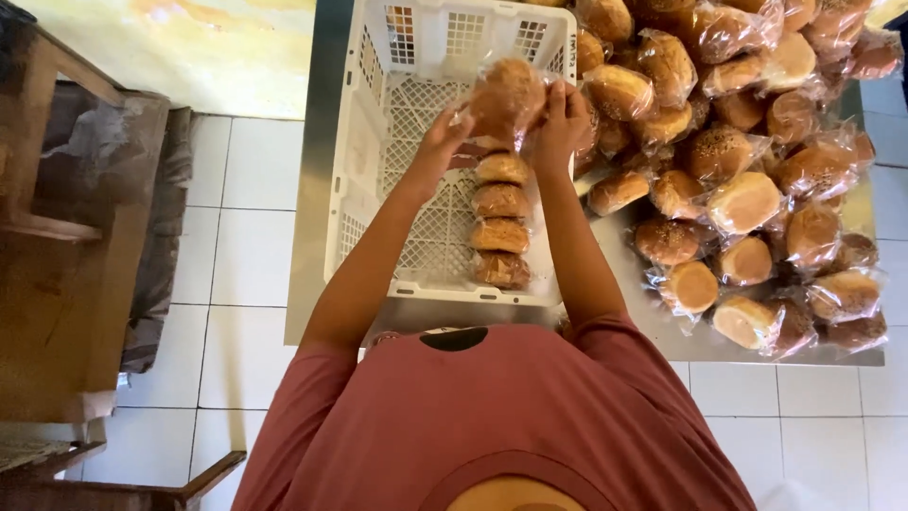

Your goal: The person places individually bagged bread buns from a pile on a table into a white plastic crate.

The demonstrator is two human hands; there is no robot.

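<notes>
Now both hands' fingers (pixel 558 106) curled around bagged bun (pixel 507 98) over white crate (pixel 369 142).

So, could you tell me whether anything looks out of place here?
Nothing stands out: both hands hold a clear-wrapped brown bun over the white plastic lattice crate, above a neat row of four wrapped buns.

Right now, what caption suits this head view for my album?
Both hands, left hand and right hand, hold a clear-bagged brown bun above a white plastic lattice crate.
</notes>
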